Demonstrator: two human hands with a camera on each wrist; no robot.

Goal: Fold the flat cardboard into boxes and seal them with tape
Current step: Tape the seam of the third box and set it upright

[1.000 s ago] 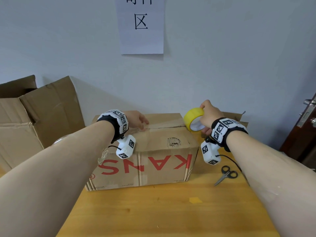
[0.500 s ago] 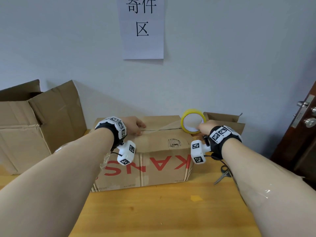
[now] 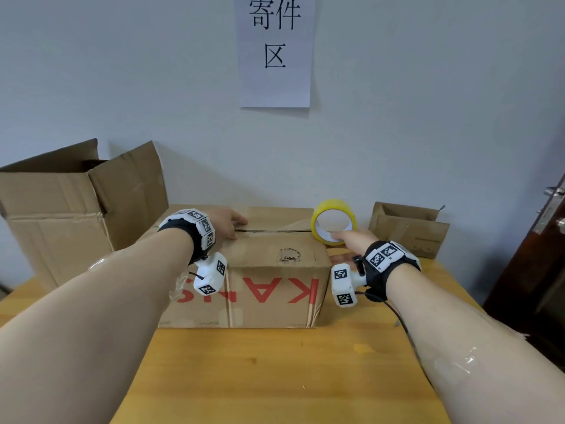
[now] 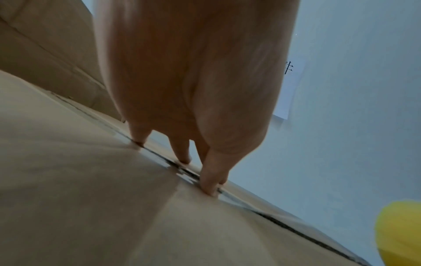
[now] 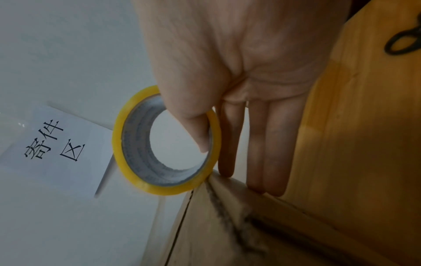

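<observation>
A closed cardboard box [image 3: 260, 261] with red letters lies on the wooden table [image 3: 275, 377]. My left hand [image 3: 235, 226] rests on its top, and in the left wrist view the fingertips [image 4: 208, 187] press on the taped middle seam [image 4: 284, 226]. My right hand [image 3: 344, 238] holds a yellow tape roll [image 3: 334, 220] standing on edge at the right end of the seam. The thumb [image 5: 200, 136] hooks through the roll [image 5: 127, 144], while three fingers [image 5: 271, 144] lie straight against the box's right side. The index finger is hidden behind the roll.
A large open cardboard box [image 3: 61, 215] stands at the left, a small open one [image 3: 409, 231] at the back right. Scissors [image 5: 403, 41] lie on the table under my right wrist. A paper sign [image 3: 275, 50] hangs on the wall, a door [image 3: 547, 255] at the right.
My right hand has turned and brought the tape roll down onto the right end of the box top. The left hand has stayed on the seam. The head view has tilted up.
</observation>
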